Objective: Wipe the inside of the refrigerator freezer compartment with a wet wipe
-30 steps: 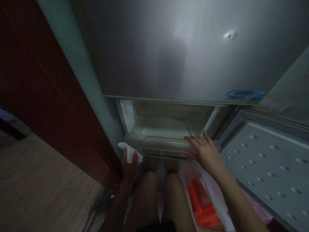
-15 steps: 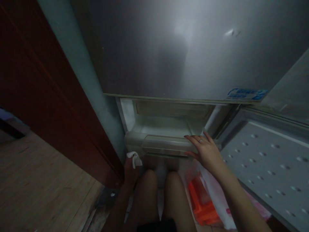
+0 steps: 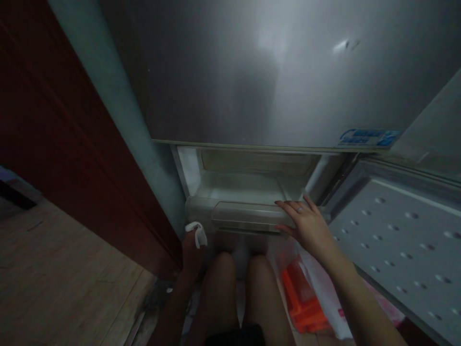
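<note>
A pale freezer drawer (image 3: 252,213) is pulled partly out below the silver upper door. My right hand (image 3: 311,226) grips the right part of its front, with the fingers over the top edge and the thumb lower on the face. A ring shows on one finger. My left hand (image 3: 192,250) is closed around a white cloth (image 3: 197,234), held low beside the drawer's left end. The cloth is crumpled and partly hidden by the fingers. Only the drawer's pale inside shows above its front.
The lower fridge door (image 3: 396,240) stands open on the right. An orange basket (image 3: 300,298) and a plastic bag (image 3: 326,298) lie on the floor beneath my right arm. A dark red door frame (image 3: 90,144) rises on the left. The silver upper door (image 3: 234,72) is closed.
My left hand has shifted slightly left and up with the white cloth. The right hand keeps its place on the drawer.
</note>
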